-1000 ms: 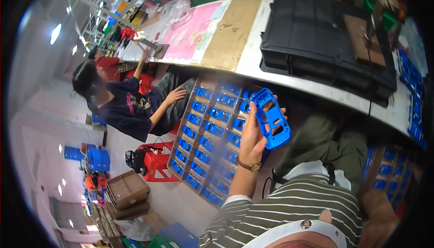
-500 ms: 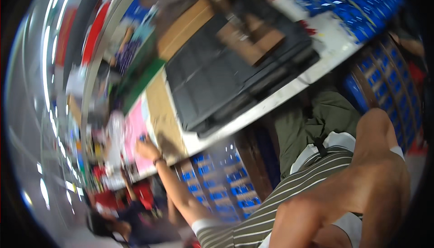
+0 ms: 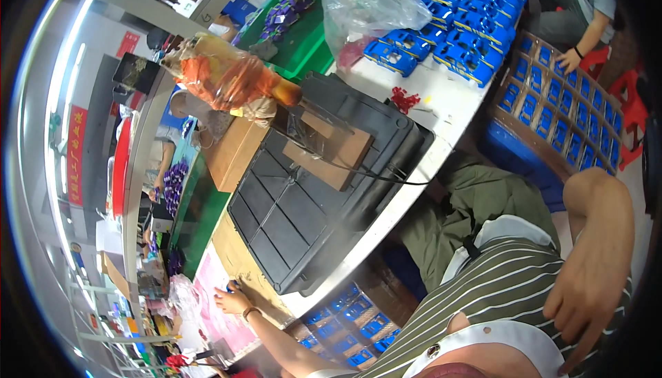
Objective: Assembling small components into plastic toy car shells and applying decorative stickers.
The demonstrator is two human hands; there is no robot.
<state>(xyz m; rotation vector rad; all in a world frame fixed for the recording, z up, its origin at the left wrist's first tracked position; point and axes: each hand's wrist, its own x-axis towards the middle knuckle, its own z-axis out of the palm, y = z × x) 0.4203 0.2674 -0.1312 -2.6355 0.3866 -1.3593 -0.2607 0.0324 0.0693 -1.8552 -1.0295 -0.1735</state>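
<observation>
At the left end of the table, my left hand (image 3: 234, 302) is over a pink sheet (image 3: 215, 309). A small dark blue piece (image 3: 232, 286) sits at its fingertips; its exact kind is too small to make out. My right hand (image 3: 586, 292) hangs in front of my striped shirt with the fingers loosely apart, and nothing shows in it. Next to the left hand is a tan board (image 3: 241, 257), and beyond that a large black lidded bin (image 3: 296, 206).
Cardboard pieces (image 3: 334, 161) and a cable lie on the bin. Blue toy car bodies (image 3: 469, 47), small red parts (image 3: 405, 99) and a clear plastic bag (image 3: 369, 6) are further right. Cartons of blue cars (image 3: 562, 106) flank the table; a co-worker's hand (image 3: 570, 59) touches one.
My view has swung, so the table sits differently in it. My right hand has moved from across my chest toward the right side. The left hand keeps the small blue piece by the pink sheet.
</observation>
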